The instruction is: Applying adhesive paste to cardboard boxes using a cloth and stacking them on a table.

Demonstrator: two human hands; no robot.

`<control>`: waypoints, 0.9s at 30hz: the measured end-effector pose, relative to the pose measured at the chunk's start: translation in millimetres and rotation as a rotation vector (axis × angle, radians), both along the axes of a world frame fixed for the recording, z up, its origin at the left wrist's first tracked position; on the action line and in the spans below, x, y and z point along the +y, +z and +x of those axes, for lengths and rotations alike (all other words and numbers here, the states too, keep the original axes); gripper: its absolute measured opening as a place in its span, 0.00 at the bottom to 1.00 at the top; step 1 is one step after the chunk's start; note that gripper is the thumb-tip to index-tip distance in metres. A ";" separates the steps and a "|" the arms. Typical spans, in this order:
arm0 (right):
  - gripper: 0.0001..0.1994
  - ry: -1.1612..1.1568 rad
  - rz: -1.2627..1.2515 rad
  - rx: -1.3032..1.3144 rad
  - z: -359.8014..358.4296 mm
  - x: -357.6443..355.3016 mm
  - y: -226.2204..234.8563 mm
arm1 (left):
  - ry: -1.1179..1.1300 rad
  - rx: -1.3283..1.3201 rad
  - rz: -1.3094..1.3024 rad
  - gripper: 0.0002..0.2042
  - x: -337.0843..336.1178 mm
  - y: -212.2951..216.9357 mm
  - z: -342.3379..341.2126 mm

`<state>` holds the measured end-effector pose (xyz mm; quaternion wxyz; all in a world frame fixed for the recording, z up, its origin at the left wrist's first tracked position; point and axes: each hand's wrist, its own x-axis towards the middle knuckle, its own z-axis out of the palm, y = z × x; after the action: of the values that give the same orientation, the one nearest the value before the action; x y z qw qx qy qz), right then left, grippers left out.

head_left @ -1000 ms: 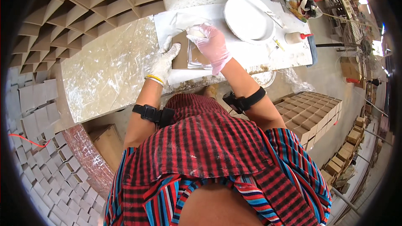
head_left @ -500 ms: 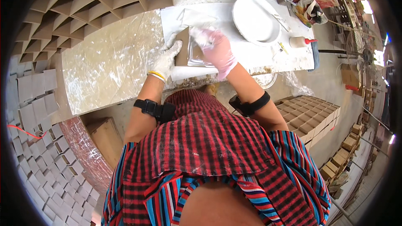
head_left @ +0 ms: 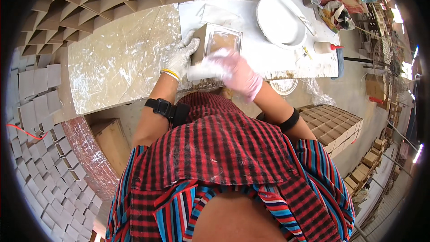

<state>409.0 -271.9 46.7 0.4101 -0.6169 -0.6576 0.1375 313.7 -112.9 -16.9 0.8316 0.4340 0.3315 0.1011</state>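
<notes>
A small brown board box [head_left: 226,41] stands at the near part of the worktable, its upper face edged with white, wet-looking smears. My left hand [head_left: 180,58], in a white glove with a yellow cuff, holds the box by its left side, thumb against the wall. Just in front of the box's near edge is my right hand [head_left: 235,72], in a pink glove whitened at the fingers. Its fingers are curled around something white and blurred that I cannot make out. A white sheet [head_left: 190,15] lies under the box, with a folded white piece [head_left: 219,14] behind it.
To the right sit a round tub of white paste [head_left: 274,27] with a flat white stick [head_left: 293,9] across it, and a red-tipped squeeze bottle [head_left: 323,47]. Brown board dividers [head_left: 130,0] rise at the back left. A gridded carton [head_left: 331,123] stands low on the right.
My right hand has moved from over the box toward me, to its near edge. The box has been turned, and its white-edged face shows more. My left hand stays on it.
</notes>
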 end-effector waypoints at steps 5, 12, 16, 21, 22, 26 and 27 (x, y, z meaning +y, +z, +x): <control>0.20 -0.525 -0.152 0.213 26.3 10.1 -9.8 | -0.001 -0.081 -0.029 0.26 2.6 -11.3 -2.2; 0.31 -0.108 -0.252 -0.157 14.4 -8.0 -20.4 | 0.017 -0.175 -0.258 0.21 4.8 -29.5 -6.6; 0.24 -0.288 -0.359 -0.285 25.9 -8.0 -16.8 | 0.026 -0.140 -0.248 0.21 4.4 -37.2 -10.2; 0.21 -0.421 -0.229 -0.327 27.5 1.1 -15.5 | 0.016 -0.141 -0.238 0.21 9.0 -52.3 -7.4; 0.20 -0.273 -0.179 -0.359 24.6 0.0 -15.0 | 0.022 -0.142 -0.218 0.21 9.4 -54.2 -6.9; 0.13 -0.130 -0.548 -0.025 20.6 -7.9 -11.7 | 0.011 -0.155 -0.242 0.21 8.1 -54.5 -7.7; 0.12 -0.266 -0.561 0.103 22.5 -8.2 -11.1 | 0.021 -0.153 -0.249 0.21 7.4 -53.2 -7.6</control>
<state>431.5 -280.1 35.6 0.2709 -0.7787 -0.4860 0.2899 306.1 -105.5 -70.1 0.9008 0.3150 0.2815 0.1009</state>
